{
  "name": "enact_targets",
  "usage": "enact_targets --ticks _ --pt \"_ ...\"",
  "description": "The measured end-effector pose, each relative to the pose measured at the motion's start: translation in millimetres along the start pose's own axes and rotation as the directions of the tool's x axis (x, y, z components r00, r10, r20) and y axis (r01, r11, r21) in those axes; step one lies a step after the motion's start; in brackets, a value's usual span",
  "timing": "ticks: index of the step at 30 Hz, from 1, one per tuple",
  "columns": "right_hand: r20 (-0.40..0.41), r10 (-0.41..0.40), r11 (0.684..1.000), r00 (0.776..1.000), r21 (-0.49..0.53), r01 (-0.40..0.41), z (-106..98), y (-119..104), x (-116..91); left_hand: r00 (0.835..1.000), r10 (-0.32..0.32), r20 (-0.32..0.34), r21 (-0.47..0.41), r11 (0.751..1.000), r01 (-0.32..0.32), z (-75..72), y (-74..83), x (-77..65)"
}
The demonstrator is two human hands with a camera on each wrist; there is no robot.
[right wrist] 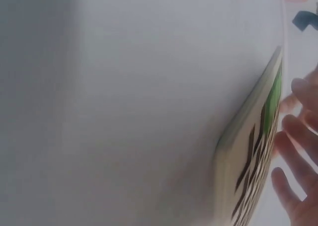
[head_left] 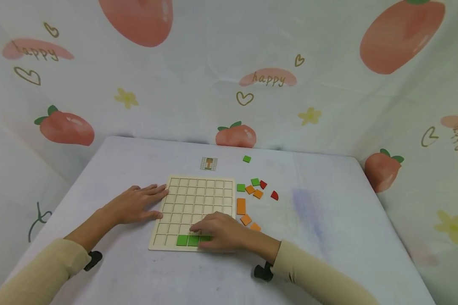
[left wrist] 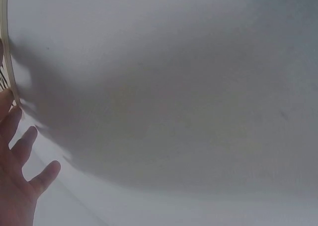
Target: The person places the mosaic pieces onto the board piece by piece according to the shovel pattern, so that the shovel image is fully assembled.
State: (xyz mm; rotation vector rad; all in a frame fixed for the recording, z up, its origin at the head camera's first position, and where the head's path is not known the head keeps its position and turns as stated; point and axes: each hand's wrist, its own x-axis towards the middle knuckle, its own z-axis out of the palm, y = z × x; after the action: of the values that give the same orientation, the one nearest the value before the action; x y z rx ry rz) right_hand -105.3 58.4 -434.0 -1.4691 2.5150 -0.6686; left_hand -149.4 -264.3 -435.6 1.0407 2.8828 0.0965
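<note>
A: Is any writing showing?
B: "Happy" is appearing three times on the white fabric backdrop (head_left: 198,84), left, centre and right, among printed red fruits (head_left: 69,128) and yellow flowers (head_left: 127,98).
A: And the surface?
B: The white tabletop (head_left: 347,195) is bearing a bluish smudge (head_left: 308,212) on the right. A pale wooden grid board (head_left: 198,190) is lying mid-table, with a small printed card (head_left: 208,164) sitting beyond its far edge. Flat green squares (head_left: 247,159), orange pieces (head_left: 241,206) and red quarter-rounds (head_left: 275,195) are lying loose toward the right.
A: The hands?
B: The left hand (head_left: 139,204) is resting against the board's left edge, its straight fingers spreading apart. The right hand (head_left: 221,231) is reaching over the near row, where green square tiles (head_left: 193,240) are lying; its thumb and fingers are standing apart. Whether a fingertip is pressing a tile, I'm not managing to tell.
</note>
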Motion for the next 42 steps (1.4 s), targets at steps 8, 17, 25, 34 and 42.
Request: enact_targets --ticks 8,17,25,34,42 --pt "-0.012 0.096 0.995 0.995 0.039 -0.096 -14.7 24.0 -42.1 1.0 -0.004 -0.004 0.012 1.0 0.004 4.2 -1.0 -0.5" --pt "-0.085 0.224 0.972 0.971 0.091 -0.216 -22.8 47.8 -92.0 1.0 0.007 -0.013 0.011 1.0 -0.007 2.5 0.6 0.3" --pt "-0.154 0.239 0.97 0.959 0.067 -0.232 -23.5 56.0 -118.4 1.0 0.001 0.006 0.014 1.0 -0.002 -2.3 2.9 0.5" --pt "-0.265 0.195 0.976 0.944 0.147 -0.16 -19.5 63.0 -142.5 1.0 0.005 0.004 0.019 1.0 -0.005 -3.3 4.0 1.3" --pt "-0.241 0.229 0.964 0.943 0.187 -0.187 -17.3 66.5 -149.1 1.0 0.008 -0.007 0.024 1.0 -0.008 -2.2 3.0 0.6"
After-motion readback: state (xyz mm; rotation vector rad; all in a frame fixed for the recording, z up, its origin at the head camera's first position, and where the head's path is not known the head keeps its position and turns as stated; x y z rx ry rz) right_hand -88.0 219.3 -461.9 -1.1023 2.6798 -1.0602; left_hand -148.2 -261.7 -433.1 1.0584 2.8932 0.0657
